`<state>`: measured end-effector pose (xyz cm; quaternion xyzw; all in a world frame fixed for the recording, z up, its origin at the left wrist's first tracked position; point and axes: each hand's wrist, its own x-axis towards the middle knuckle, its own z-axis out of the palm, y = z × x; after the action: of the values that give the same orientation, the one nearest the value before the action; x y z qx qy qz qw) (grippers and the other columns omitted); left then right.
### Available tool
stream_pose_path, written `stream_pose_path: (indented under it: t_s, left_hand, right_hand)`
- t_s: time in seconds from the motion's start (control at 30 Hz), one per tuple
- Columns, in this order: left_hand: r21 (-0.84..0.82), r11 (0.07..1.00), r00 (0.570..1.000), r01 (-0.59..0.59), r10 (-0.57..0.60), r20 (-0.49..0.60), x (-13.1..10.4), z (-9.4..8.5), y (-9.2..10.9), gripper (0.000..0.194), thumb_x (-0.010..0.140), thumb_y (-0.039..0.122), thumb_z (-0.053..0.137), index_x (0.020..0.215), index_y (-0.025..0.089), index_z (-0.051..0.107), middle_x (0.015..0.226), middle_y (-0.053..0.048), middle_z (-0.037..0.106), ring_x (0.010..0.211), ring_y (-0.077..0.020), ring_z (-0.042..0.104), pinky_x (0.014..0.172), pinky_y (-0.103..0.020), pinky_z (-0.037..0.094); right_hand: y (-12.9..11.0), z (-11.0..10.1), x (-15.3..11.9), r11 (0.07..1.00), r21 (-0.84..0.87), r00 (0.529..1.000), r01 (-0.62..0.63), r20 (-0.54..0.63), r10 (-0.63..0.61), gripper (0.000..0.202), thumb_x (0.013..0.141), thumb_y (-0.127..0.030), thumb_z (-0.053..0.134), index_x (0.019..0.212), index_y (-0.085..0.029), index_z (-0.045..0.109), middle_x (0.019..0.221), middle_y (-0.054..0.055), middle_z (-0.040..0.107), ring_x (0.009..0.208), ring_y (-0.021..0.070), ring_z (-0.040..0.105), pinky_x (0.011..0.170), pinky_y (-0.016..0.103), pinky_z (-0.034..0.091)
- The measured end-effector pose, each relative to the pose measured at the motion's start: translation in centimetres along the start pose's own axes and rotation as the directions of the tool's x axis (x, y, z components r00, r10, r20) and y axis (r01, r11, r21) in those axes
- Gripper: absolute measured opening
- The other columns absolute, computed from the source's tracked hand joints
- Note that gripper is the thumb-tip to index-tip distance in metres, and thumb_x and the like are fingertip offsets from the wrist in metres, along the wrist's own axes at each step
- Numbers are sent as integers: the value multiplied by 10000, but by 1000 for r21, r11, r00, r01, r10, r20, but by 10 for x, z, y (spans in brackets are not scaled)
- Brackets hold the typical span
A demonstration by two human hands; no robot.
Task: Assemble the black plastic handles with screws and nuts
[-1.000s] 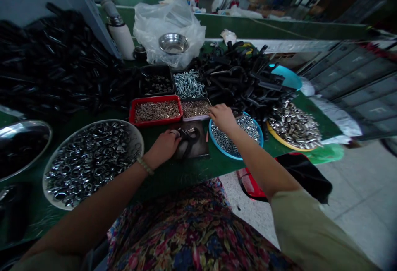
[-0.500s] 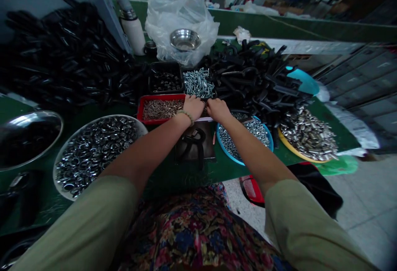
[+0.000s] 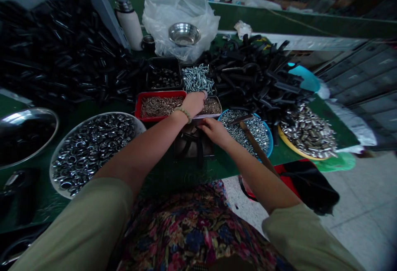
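Note:
My left hand, a beaded bracelet at its wrist, is at the left end of a pale tray of tiny brownish parts. Its fingers are curled closed; anything in them is hidden. Closer to me, my right hand has its fingertips pinched over a black clamp-like part. What the pinch holds, if anything, is too small to make out. The black part lies on a dark metal plate. Beside my left hand stands a red tray of small pins, with silvery screws behind.
A wooden-handled hammer rests across a blue basin of small metal pieces. Left is a wide bowl of shiny rings. Black parts are heaped on the left and right. A yellow basin holds metal sleeves.
My right hand has drawn back from the pale tray toward the black part, uncovering the tiny parts and the hammer handle. My left hand has stayed near the tray, its fingers more curled.

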<state>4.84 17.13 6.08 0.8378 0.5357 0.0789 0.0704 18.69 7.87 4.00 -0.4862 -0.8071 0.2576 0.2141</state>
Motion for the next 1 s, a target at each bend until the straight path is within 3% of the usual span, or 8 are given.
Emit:
stream_pose_path:
  t_s: [0.2, 0.43, 0.63, 0.73, 0.83, 0.93, 1.0]
  left_hand:
    - [40, 999, 998, -33, 31, 45, -5, 5, 7, 329, 901, 107, 384, 1007, 80, 694, 1027, -180, 673, 1019, -243, 613, 873, -344, 444]
    - [-8, 1000, 999, -29, 29, -16, -6, 8, 9, 353, 915, 89, 340, 1056, 69, 663, 1064, -209, 651, 1030, -267, 613, 860, -374, 454]
    - [-151, 988, 998, -9, -1, -70, -5, -6, 4, 278, 918, 135, 400, 1090, 115, 618, 991, -120, 686, 929, -199, 634, 841, -303, 456]
    - [-407, 913, 988, -30, -35, -151, -32, -19, 2, 205, 900, 172, 479, 1052, 131, 611, 965, -62, 682, 893, -150, 616, 849, -263, 449]
    - [-552, 829, 982, -93, -15, -189, -85, -20, 2, 155, 914, 216, 482, 902, 141, 617, 885, -28, 651, 849, -135, 590, 843, -260, 451]
    - [-522, 850, 983, -72, -28, -182, -136, -4, 3, 197, 936, 263, 459, 904, 163, 626, 936, -37, 596, 888, -151, 567, 866, -276, 451]
    - [-457, 889, 987, -37, -39, -156, -156, 10, 5, 230, 951, 294, 432, 937, 178, 631, 977, -46, 563, 896, -158, 556, 868, -283, 452]
  right_hand:
    - [7, 15, 6, 975, -201, 996, 90, -10, -94, 166, 923, -180, 495, 975, -150, 649, 1002, 97, 681, 984, 206, 595, 898, 345, 444]
    - [4, 20, 4, 912, -390, 992, 127, 51, -116, 215, 953, -203, 450, 1004, -110, 638, 981, 126, 676, 968, 228, 595, 883, 339, 447]
    - [-7, 22, -4, 792, -559, 969, 244, 168, -180, 269, 944, -113, 389, 1057, -92, 633, 1064, 171, 639, 1004, 252, 568, 923, 369, 431]
    - [-7, 21, -8, 827, -511, 968, 236, 195, -156, 289, 938, -115, 407, 1135, -89, 616, 1133, 181, 627, 1053, 257, 567, 931, 387, 444]
    - [1, 16, -11, 946, -291, 986, 143, 122, -111, 310, 949, -188, 437, 1204, -130, 602, 1182, 148, 635, 1110, 235, 575, 967, 391, 448]
    - [11, 4, -20, 999, -19, 994, 49, -95, -50, 324, 931, -243, 472, 1217, -178, 610, 1178, 118, 658, 1109, 226, 598, 973, 405, 460]
    - [15, -6, -29, 998, 69, 965, 6, -260, 12, 321, 925, -263, 479, 1201, -182, 623, 1142, 114, 676, 1071, 228, 623, 952, 408, 475]
